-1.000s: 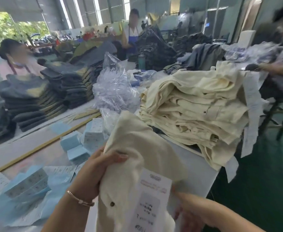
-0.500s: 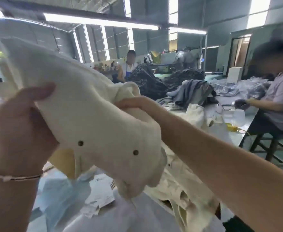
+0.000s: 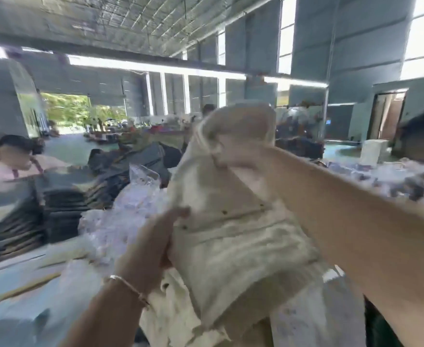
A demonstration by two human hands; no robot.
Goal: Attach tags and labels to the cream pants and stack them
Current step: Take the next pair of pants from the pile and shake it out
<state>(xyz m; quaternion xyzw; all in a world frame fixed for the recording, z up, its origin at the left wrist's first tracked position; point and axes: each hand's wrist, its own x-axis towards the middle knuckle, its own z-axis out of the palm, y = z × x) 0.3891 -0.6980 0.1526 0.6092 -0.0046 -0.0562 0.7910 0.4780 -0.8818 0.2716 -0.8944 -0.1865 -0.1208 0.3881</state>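
A pair of cream pants [image 3: 236,236] hangs in the air in front of me, folded, with small dark rivets on its pocket. My left hand [image 3: 153,244], with a thin bracelet on the wrist, grips the pants' left edge. My right hand [image 3: 228,151] reaches out over the top and holds the upper fold. Below them lies the stack of cream pants [image 3: 178,314], partly hidden by the held pair. A white paper tag [image 3: 303,319] shows under my right forearm. The whole frame is motion-blurred.
A heap of clear plastic bags [image 3: 123,216] lies left of the pants. Stacks of dark folded garments [image 3: 63,209] stand behind it. A seated person [image 3: 18,159] is at the far left, another person at the far right edge. The table [image 3: 18,274] runs along the lower left.
The held pants have moved from the left of view to the centre and lower, over the cream stack. My left hand has dropped lower; my right arm stays stretched across the top.
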